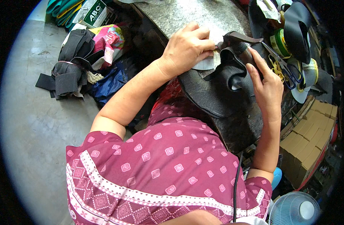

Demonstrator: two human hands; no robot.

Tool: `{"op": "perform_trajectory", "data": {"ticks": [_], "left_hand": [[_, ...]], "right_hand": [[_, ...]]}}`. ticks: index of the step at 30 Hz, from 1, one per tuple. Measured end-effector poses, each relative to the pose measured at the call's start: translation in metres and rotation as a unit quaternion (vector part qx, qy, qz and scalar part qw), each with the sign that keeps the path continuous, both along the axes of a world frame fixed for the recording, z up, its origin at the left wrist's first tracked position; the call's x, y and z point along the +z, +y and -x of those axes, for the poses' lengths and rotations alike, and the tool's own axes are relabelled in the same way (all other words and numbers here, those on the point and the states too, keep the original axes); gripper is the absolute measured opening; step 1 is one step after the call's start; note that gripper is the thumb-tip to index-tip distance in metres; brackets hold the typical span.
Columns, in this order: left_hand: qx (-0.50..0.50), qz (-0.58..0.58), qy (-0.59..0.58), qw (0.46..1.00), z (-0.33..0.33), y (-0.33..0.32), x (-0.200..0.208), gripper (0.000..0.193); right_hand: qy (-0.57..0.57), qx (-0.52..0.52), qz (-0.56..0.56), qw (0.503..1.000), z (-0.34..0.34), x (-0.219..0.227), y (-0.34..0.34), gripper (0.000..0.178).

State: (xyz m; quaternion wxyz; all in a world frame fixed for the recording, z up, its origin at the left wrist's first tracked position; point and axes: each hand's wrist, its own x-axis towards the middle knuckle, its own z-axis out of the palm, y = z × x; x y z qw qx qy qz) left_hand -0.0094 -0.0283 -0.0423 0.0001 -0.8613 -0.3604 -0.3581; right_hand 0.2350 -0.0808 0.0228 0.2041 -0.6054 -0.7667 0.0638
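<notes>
Gripping one curved-headed hammer (pixel 241 38) in the right hand (pixel 268 86), pinching one pale scrap (pixel 217 60) with the left hand (pixel 187 45) beside one curled, grainy black sheet (pixel 207 91).

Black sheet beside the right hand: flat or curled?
Curled, at least in part: the black sheet rises in bent folds around dark hollows, just left of the right hand.

White capitals (pixel 98 12) stand on a green panel (pixel 94 19) — part of a white package (pixel 82 14).
</notes>
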Motion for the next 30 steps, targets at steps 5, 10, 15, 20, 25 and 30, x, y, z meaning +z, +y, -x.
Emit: {"op": "perform_trajectory", "data": {"ticks": [5, 10, 15, 20, 25, 30], "left_hand": [[0.005, 0.012, -0.013, 1.0, 0.0, 0.0, 0.0, 0.017], [0.007, 0.011, -0.016, 1.0, -0.002, -0.002, 0.0, 0.015], [0.019, 0.082, -0.096, 0.992, 0.001, -0.005, 0.005, 0.018], [-0.026, 0.062, 0.001, 0.998, 0.014, -0.007, 0.007, 0.016], [-0.013, 0.042, 0.019, 0.999, 0.012, -0.007, 0.003, 0.013], [-0.007, 0.042, 0.017, 0.999, 0.011, -0.007, 0.002, 0.014]], "right_hand": [[0.184, 0.09, -0.133, 0.97, -0.01, 0.008, 0.004, 0.039], [0.048, 0.069, -0.128, 0.988, -0.003, 0.0, 0.001, 0.038], [-0.033, 0.034, -0.067, 0.997, -0.004, -0.008, -0.008, 0.039], [0.0, 0.034, -0.029, 0.999, -0.007, 0.004, -0.005, 0.039], [0.155, 0.076, -0.159, 0.972, -0.001, 0.013, 0.002, 0.037], [-0.033, 0.079, -0.051, 0.995, 0.01, 0.003, -0.002, 0.041]]}}
